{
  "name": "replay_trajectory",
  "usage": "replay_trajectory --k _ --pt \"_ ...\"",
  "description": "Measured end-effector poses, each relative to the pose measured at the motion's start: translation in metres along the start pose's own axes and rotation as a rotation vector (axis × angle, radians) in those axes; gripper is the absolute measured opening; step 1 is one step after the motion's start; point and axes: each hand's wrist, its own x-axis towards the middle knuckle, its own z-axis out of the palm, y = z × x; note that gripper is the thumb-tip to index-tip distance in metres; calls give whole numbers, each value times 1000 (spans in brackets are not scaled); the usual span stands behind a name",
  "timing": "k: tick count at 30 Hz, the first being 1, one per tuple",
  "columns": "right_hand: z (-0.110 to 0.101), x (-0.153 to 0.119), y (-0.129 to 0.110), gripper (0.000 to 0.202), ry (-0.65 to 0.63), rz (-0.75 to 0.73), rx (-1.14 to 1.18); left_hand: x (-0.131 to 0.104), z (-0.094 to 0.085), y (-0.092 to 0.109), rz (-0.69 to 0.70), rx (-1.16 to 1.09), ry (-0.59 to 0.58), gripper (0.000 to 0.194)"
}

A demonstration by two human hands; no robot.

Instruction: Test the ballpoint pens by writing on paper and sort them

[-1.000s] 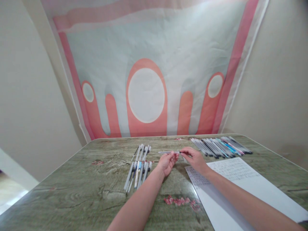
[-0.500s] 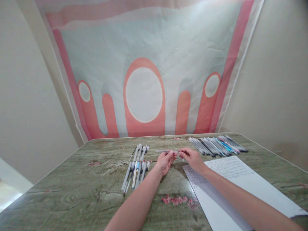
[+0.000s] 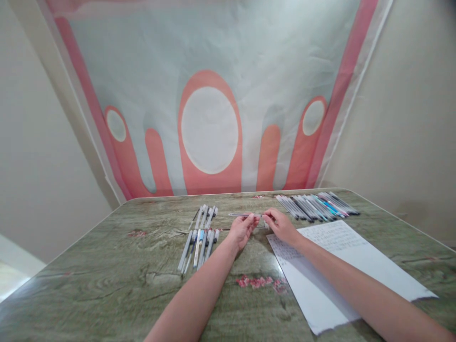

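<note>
My left hand [image 3: 244,229] is closed around a slim clear pen [image 3: 239,214], which lies level and sticks out to the left past the fingers. Close by on the right, my right hand [image 3: 280,225] pinches at the pen's right end. What sits between its fingertips is too small to make out. Left of my left hand, two groups of pens lie side by side: a back group [image 3: 204,218] and a front group [image 3: 196,250]. One pen in the front group is white and blue.
A long row of pens [image 3: 313,207], mostly clear and black with some blue and pink, lies at the back right. A sheet of paper with handwriting [image 3: 342,266] rests under my right forearm. The wood-patterned table [image 3: 107,275] ends at a patterned backdrop [image 3: 210,183].
The view has tilted slightly downward, so more of the paper's near edge shows. Both hands stay together at the pen, the right fingertips slightly shifted.
</note>
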Motion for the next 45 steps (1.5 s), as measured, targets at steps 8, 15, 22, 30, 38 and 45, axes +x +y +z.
replay_trajectory --k 8,15,22,30,38,45 --pt "-2 0 -2 27 15 39 -1 1 -1 -1 -7 5 9 9" --pt "-3 0 2 31 -30 82 5 2 -2 -3 -2 6 13 11" --pt "0 0 6 24 -7 51 -7 3 -3 -2 -20 9 35 12" --pt "0 -2 2 26 -26 37 2 1 -3 -2 5 22 25 7" --pt "-2 -2 0 32 -41 51 20 3 -3 -4 11 34 -10 9" --pt "-1 -2 1 36 -61 71 15 2 -3 -3 -1 86 -40 12"
